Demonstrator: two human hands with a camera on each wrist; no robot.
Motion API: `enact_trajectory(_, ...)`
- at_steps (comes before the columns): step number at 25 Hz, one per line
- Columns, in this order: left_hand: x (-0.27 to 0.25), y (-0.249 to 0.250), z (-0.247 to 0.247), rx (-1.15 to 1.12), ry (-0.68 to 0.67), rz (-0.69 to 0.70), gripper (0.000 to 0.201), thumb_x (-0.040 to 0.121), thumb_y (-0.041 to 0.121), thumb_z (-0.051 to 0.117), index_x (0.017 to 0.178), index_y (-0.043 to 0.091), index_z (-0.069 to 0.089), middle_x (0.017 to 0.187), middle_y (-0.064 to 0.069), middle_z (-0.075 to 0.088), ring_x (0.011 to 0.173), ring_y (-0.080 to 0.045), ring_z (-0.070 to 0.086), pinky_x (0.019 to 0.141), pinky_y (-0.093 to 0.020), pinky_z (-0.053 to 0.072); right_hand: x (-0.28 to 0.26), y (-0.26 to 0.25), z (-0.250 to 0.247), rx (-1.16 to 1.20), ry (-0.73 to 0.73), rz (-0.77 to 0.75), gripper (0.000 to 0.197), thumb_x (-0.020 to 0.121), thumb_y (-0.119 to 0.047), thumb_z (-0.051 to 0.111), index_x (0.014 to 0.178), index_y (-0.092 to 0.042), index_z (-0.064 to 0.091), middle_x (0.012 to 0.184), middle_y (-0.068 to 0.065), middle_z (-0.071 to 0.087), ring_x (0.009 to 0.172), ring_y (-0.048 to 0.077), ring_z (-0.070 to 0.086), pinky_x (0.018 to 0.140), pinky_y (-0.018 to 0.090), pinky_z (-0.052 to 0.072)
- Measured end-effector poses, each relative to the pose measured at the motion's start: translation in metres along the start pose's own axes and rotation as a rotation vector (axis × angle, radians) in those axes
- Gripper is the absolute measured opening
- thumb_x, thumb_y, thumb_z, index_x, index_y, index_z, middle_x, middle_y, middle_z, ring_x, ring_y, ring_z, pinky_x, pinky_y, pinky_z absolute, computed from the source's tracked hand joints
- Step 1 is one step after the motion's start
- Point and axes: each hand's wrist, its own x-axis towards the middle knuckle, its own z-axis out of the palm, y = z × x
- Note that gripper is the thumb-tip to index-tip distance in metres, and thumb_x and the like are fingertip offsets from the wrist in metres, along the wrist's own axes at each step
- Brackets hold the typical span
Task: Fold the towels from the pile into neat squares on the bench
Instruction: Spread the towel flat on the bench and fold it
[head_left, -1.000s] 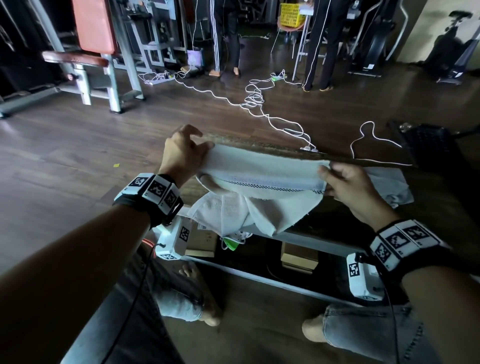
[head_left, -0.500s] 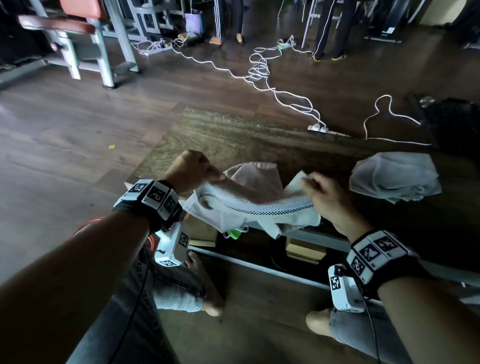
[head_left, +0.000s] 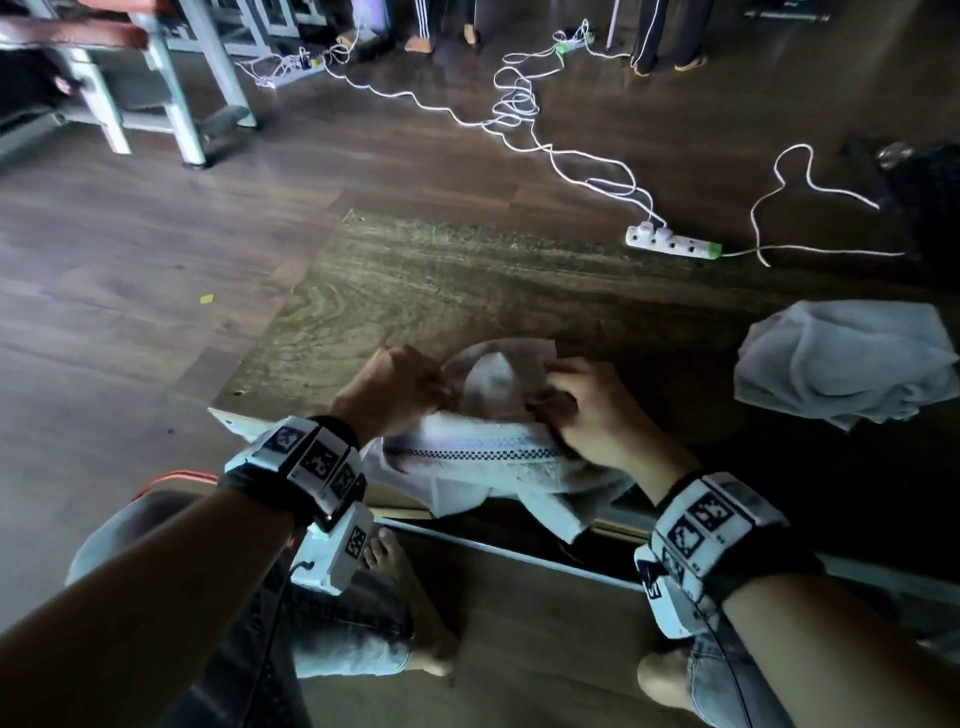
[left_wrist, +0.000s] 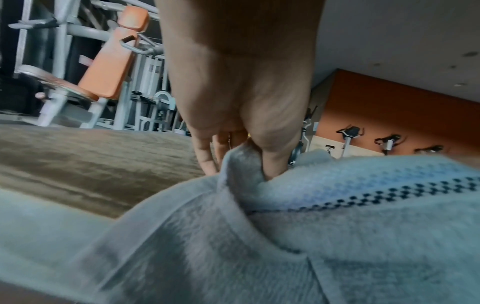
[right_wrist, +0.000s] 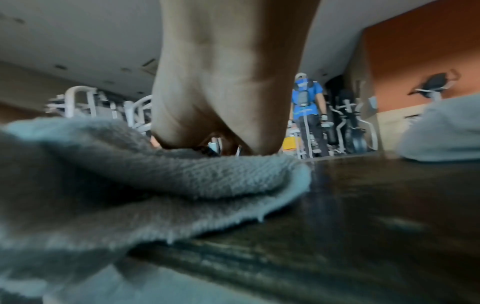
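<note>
— Dark wood floor all around, and a wooden bench (head_left: 415, 291) in the middle. What's at nine o'clock?

— Gym frame (head_left: 171, 88) up toward ten, then white cables (head_left: 524, 119) running to a power strip (head_left: 670, 243) at one.

— And the hands?

— Left hand (head_left: 395, 387) pinches the towel (head_left: 483, 457), thumb pressed into a fold beside the checked stripe. Right hand (head_left: 587, 410) curls over the same towel just right of it, fingers bent into the cloth.

— Where does the towel lie?

— At six o'clock on the bench's near edge, bunched, one end hanging over. The pile (head_left: 841, 364) sits at three, well apart.
</note>
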Motion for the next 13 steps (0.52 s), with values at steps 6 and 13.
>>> enact_trajectory(6,0.084,0.043,-0.028,0.13,0.017,0.101,0.017,0.074,0.032,0.079,0.077,0.015,0.077,0.068,0.0,0.068,0.066,-0.018,0.064,0.062,-0.023,0.045,0.05,0.01,-0.039,0.001,-0.042,0.272,0.02,0.086,-0.022,0.067,0.071,-0.008,0.067,0.066,0.007,0.067,0.06,0.014,0.062,0.056,0.032,0.046)
enact_trajectory(13,0.217,0.11,-0.109,0.051,0.474,0.041,0.04,0.062,0.056,0.065,0.082,0.023,0.073,0.09,-0.009,0.07,0.087,-0.031,0.067,0.077,-0.036,0.055,0.145,0.066,-0.174,0.12,0.506,0.351,0.009,0.088,-0.012,0.068,0.093,-0.005,0.068,0.071,-0.003,0.058,0.059,-0.005,0.052,0.059,0.01,0.038)
